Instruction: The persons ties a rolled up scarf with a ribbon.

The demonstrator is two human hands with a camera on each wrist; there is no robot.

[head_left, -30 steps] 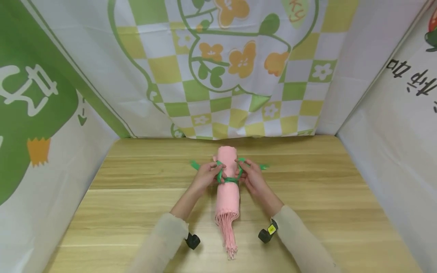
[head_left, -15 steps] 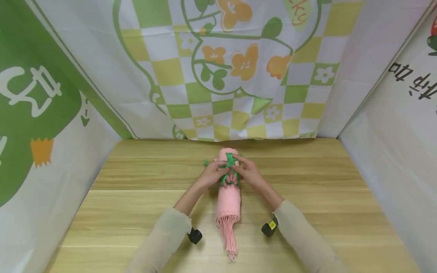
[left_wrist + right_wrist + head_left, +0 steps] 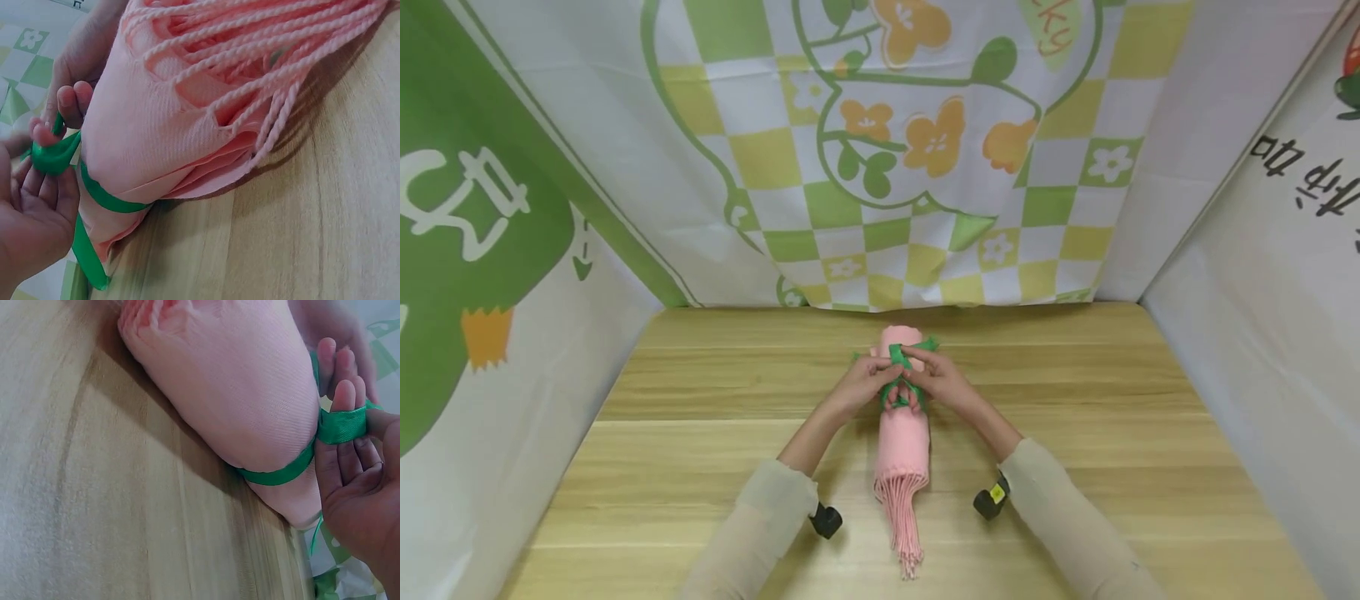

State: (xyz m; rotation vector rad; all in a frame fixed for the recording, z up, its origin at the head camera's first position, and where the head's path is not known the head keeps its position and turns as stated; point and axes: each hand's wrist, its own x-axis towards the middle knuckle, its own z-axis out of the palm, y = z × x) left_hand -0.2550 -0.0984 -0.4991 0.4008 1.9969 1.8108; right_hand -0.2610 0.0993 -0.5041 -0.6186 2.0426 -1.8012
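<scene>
Rolled pink scarf (image 3: 901, 433) lies mid-table (image 3: 700, 450), fringe toward the person, bare wood wide on both sides, backdrop close behind. Left hand (image 3: 863, 379) and right hand (image 3: 942, 377) meet on top, both pinching the green ribbon (image 3: 898, 354). Wrist views alone show the ribbon band (image 3: 275, 475) circling the roll.

Wooden table (image 3: 700, 467), checked flower-print backdrop (image 3: 917, 142), white side banner (image 3: 1285, 275)

Bright, even, soft light; faint shadows under the scarf (image 3: 901, 433); wide-angle bending at head-view edges; wrist close-ups slightly soft.
</scene>
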